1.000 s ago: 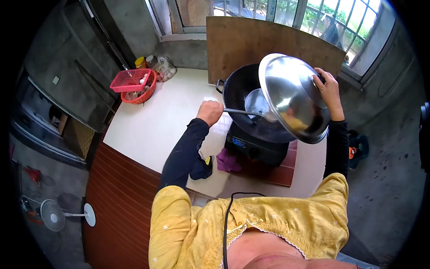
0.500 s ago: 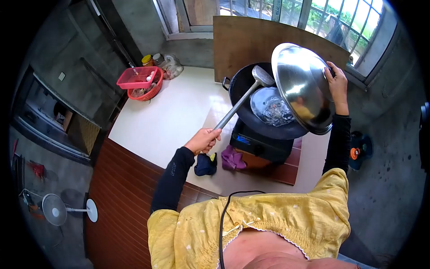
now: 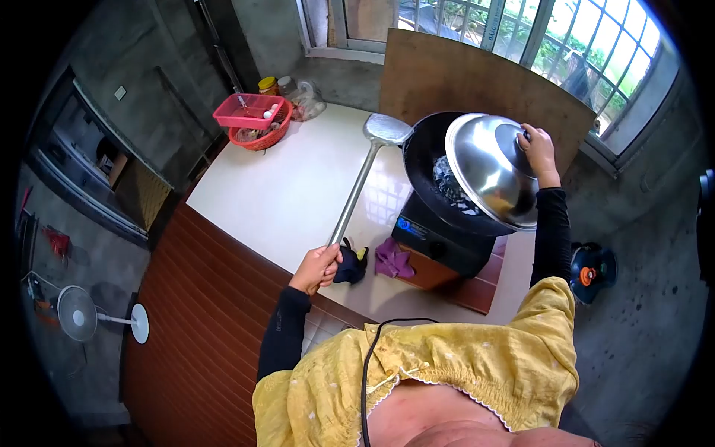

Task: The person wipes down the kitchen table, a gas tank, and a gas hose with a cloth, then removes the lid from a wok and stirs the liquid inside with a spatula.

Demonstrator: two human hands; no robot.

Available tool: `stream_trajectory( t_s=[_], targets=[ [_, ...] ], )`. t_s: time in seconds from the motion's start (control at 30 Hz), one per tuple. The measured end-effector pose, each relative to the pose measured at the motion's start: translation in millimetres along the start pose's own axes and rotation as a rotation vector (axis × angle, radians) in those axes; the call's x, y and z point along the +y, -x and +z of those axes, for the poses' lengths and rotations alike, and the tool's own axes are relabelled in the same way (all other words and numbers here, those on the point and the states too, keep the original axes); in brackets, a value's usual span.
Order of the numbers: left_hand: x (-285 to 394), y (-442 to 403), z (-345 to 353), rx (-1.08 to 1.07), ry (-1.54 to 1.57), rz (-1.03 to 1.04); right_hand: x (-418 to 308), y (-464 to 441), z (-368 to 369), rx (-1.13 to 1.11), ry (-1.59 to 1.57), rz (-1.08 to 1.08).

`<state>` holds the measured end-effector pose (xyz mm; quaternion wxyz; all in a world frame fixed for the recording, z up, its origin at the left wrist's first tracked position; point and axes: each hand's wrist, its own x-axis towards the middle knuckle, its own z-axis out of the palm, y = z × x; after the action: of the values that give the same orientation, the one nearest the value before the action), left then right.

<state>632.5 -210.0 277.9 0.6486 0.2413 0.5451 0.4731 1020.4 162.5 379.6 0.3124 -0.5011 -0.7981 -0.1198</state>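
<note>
My left hand (image 3: 316, 269) is closed round the handle end of a long metal spatula (image 3: 357, 186). The spatula's broad head is up beside the left rim of a black wok (image 3: 426, 153), over the white tabletop. With my right hand (image 3: 538, 149) I grip the knob of a domed steel lid (image 3: 488, 167), which is tilted and covers the right part of the wok. Water with bright ripples shows in the wok's uncovered part. Under the wok is a black stove (image 3: 439, 244).
Purple cloth (image 3: 393, 258) and a dark cloth (image 3: 351, 262) lie before the stove. A pink tray (image 3: 249, 109) rests on a red basket (image 3: 264, 135) at the back left, near jars and a plastic bag (image 3: 306, 102). A wooden board (image 3: 477, 82) stands behind the wok.
The spatula has come out of the wok to the left, its head now outside the rim. The lid has come down lower and now covers more of the wok.
</note>
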Motion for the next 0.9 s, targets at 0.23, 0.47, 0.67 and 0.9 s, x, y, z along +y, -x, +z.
stream_trajectory(
  t_s=[0.23, 0.47, 0.67, 0.9],
  targets=[
    [-12.3, 34.6, -19.2, 0.045, 0.072, 0.019, -31.4, -5.5, 23.2, -0.046, 0.014, -0.036],
    [-32.2, 69.2, -44.9, 0.014, 0.326, 0.233, -154.5, -33.5, 0.7, 0.214, -0.277, -0.295],
    [-25.6, 96.0, -82.8, 0.208, 0.525, 0.612, -311.0, -38.3, 5.6, 0.182, -0.569, -0.558],
    [-50.3, 119.4, -150.4, 0.475, 0.537, 0.570, -458.9, -11.4, 141.2, -0.079, -0.617, -0.683]
  ],
)
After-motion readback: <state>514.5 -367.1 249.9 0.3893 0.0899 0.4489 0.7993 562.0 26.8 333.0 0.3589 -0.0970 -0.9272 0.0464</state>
